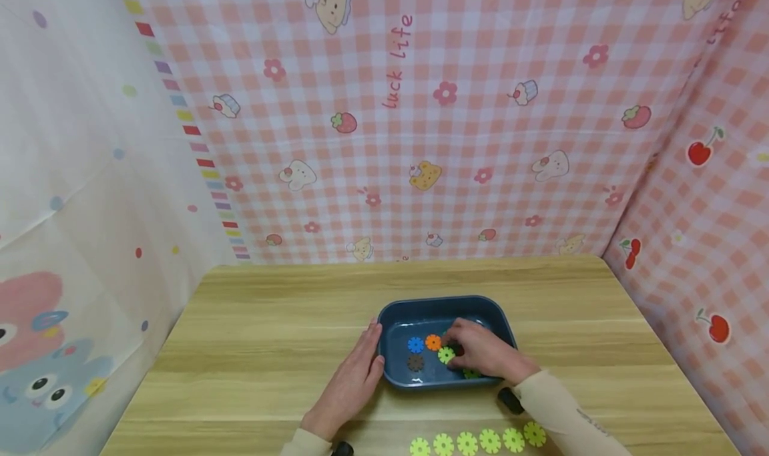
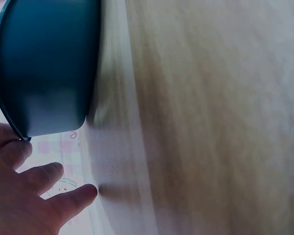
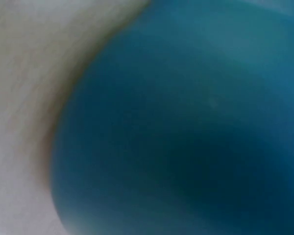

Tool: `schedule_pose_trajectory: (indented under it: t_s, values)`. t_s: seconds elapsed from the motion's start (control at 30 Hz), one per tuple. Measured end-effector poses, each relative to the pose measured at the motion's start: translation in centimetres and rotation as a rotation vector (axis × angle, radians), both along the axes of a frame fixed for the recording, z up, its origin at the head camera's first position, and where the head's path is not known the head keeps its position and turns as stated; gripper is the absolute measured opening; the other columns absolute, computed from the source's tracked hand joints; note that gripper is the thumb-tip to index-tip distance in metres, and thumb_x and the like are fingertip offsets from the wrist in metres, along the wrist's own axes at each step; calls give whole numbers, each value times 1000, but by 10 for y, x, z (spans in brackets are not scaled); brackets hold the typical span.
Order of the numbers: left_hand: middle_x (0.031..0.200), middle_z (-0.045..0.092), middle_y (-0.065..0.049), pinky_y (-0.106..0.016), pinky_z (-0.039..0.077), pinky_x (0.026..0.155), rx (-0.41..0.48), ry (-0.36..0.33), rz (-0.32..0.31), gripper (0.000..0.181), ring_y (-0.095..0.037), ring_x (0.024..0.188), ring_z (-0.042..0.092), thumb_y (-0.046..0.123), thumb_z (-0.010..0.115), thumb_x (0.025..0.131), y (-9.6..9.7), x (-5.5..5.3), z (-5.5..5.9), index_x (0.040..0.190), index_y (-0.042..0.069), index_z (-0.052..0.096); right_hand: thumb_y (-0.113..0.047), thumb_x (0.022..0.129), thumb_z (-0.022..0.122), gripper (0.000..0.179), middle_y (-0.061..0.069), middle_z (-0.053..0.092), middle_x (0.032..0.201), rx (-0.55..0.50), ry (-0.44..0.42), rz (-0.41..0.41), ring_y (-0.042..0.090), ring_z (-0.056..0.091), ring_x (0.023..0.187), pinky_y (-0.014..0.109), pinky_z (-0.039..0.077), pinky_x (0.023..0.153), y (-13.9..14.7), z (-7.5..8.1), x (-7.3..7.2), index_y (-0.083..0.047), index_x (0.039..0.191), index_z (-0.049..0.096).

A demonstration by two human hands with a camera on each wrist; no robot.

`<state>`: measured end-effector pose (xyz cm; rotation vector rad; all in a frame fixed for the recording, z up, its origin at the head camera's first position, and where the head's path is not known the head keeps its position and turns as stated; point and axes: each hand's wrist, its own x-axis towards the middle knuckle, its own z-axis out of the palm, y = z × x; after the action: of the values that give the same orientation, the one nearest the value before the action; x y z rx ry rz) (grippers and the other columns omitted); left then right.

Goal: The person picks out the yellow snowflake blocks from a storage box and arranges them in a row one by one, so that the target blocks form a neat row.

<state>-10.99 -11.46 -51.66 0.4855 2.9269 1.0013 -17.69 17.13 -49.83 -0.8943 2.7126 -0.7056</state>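
Note:
A dark blue tray (image 1: 447, 304) sits on the table, with several small notched plastic discs inside. My right hand (image 1: 483, 350) reaches into it, thumb and fingers bent beside a yellow-green disc (image 1: 446, 355); I cannot tell whether they pinch it. Close by lie an orange disc (image 1: 433, 342), a blue disc (image 1: 416, 344) and a dark brown disc (image 1: 416, 362). Another green disc (image 1: 471, 373) shows partly under the hand. Against the tray's left side rests my left hand (image 1: 354, 376), fingers extended. The left wrist view shows its fingers (image 2: 44, 178) spread beside the tray wall (image 2: 46, 68).
Along the table's near side runs a row of several yellow-green discs (image 1: 466, 443). The wooden table (image 1: 288, 309) meets a pink checked cloth (image 1: 408, 135) behind and cloths at both sides. Only the blurred tray wall (image 3: 186, 98) and a pale surface show in the right wrist view.

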Motion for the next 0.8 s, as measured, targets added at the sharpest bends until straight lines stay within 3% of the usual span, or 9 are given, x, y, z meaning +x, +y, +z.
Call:
schedule_pose_trajectory:
  t_s: [0.5, 0.7, 0.8]
  values:
    - [171, 21, -12, -52, 29, 123, 9, 33, -8, 58, -33, 155, 26, 22, 44, 111, -1, 0, -1, 164, 5, 27, -24, 85, 86, 28, -7, 59, 101, 81, 58, -13, 9, 54, 85, 34, 54, 77, -3, 0, 1, -14, 109, 73]
    - [169, 25, -15, -54, 31, 122, 19, 68, -22, 57, -36, 153, 29, 20, 46, 111, -1, 0, -3, 162, 1, 30, -21, 86, 82, 29, -7, 61, 102, 3, 39, -31, 7, 55, 84, 29, 54, 72, 1, 8, 3, -13, 112, 72]
    - [170, 24, -14, -52, 30, 123, 14, 54, -16, 57, -35, 154, 28, 21, 45, 111, -2, 0, -3, 163, 3, 29, -17, 87, 81, 27, -7, 62, 103, -50, 36, -33, 9, 58, 86, 28, 54, 72, 5, 14, 5, -13, 112, 72]
